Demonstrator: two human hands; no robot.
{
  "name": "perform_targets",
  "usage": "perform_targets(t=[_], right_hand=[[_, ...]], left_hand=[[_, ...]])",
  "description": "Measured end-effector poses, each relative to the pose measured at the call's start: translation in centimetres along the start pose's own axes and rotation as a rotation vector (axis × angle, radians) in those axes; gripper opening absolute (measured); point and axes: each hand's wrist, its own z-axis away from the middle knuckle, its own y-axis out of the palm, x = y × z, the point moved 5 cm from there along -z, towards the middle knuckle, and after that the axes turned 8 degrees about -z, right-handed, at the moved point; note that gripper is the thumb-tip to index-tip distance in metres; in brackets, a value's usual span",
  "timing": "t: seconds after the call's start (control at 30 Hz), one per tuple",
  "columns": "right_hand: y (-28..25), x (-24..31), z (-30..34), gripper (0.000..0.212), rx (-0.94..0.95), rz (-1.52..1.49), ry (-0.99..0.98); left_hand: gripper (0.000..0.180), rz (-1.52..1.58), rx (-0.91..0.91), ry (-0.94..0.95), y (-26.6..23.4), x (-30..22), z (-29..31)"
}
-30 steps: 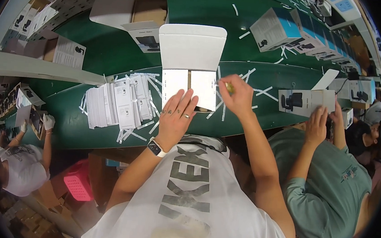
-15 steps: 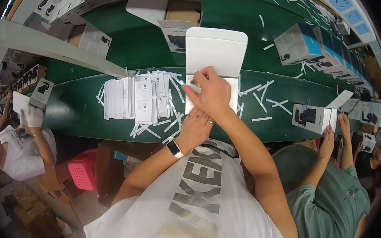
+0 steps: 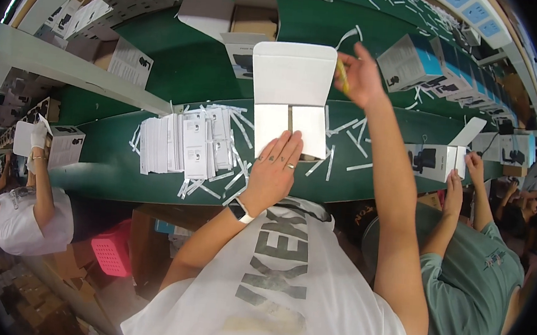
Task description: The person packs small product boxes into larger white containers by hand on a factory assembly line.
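In front of me stands a white cardboard box [image 3: 272,120] with its long lid flap raised away from me. Its two inner flaps are folded in, leaving a narrow gap between them. My left hand [image 3: 275,168] lies flat on the near part of these flaps, fingers stretched out and wearing a ring. To the right of the raised lid, my right hand [image 3: 362,80] is up over the table, a little blurred. A thin yellow object [image 3: 342,77] is held in its fingers; its kind is unclear. A curled white strip [image 3: 350,35] hangs in view just beyond these fingers.
A stack of white printed leaflets [image 3: 181,141] sits left of the box. Paper strips [image 3: 357,143] lie scattered on the green table [image 3: 104,147]. An open carton [image 3: 255,23] and a row of boxes [image 3: 412,62] stand farther back. Co-workers handle boxes on both sides.
My right hand has moved from over the box to the far right, uncovering the folded inner flaps. My left hand now lies flat on them. The left co-worker's hands have moved to a box.
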Motion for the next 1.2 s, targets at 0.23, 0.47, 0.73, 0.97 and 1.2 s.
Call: perform_targets(t=[0.23, 0.47, 0.73, 0.97, 1.2], right_hand=[[7.7, -6.7, 11.0, 0.022, 0.574, 1.319, -0.591], [8.4, -10.2, 9.3, 0.027, 0.556, 1.418, -0.793], [5.1, -9.6, 6.8, 0.03, 0.648, 0.413, -0.281], [-7.8, -6.9, 7.5, 0.082, -0.425, 1.264, -0.473], [3.1, -15.8, 13.0, 0.057, 0.052, 1.136, -0.839]], left_hand=[[0.067, 0.604, 0.0, -0.033, 0.0, 6.3, 0.1], [0.059, 1.095, 0.051, -0.276, 4.3, 10.9, 1.7], [0.061, 1.037, 0.121, -0.17, 5.1, 13.4, 3.0], [0.084, 1.231, -0.665, -0.219, 2.2, 13.3, 2.6], [0.068, 0.569, -0.301, -0.115, 2.6, 14.1, 3.9]])
